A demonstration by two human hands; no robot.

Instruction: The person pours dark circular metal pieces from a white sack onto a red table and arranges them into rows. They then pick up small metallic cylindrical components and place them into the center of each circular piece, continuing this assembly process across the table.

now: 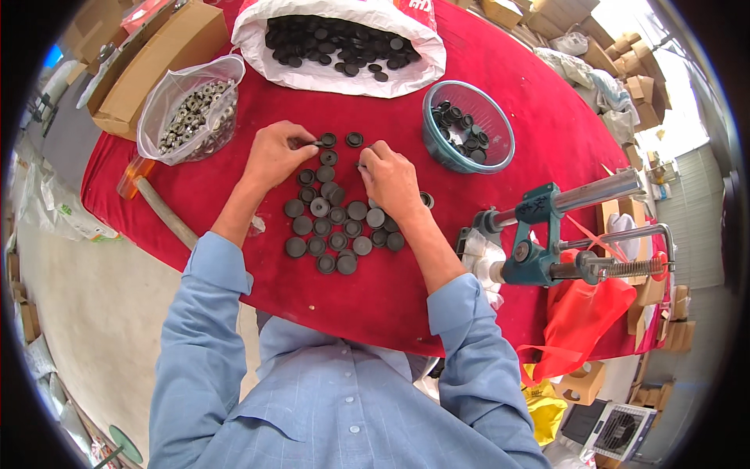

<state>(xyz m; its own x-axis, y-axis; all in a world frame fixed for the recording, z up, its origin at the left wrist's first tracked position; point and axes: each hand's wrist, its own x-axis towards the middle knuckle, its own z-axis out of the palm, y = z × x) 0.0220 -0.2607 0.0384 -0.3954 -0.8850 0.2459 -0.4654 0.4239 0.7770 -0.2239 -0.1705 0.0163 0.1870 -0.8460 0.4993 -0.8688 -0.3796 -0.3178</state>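
Note:
My left hand point(273, 154) pinches a dark round cap, seen edge-on, between thumb and fingertips, close beside another black cap point(328, 140) on the cloth. To its right, my right hand point(390, 177) hovers low with its fingers drawn together; a tiny pale bit shows at the fingertips, too small to name. Between the hands sits a single black cap point(355, 139). Below them spreads a loose cluster of black round caps point(337, 216), some hollow side up and others smooth side up. One cap point(426, 199) is partly hidden by my right wrist.
Metal fittings fill a clear bag-lined tub point(226, 129) at left, near a hammer point(168, 213). A white sack point(250, 35) of black caps lies at the far side. A clear bowl point(506, 141) holds more. A green hand press point(539, 211) stands at right on the red-covered table point(312, 301).

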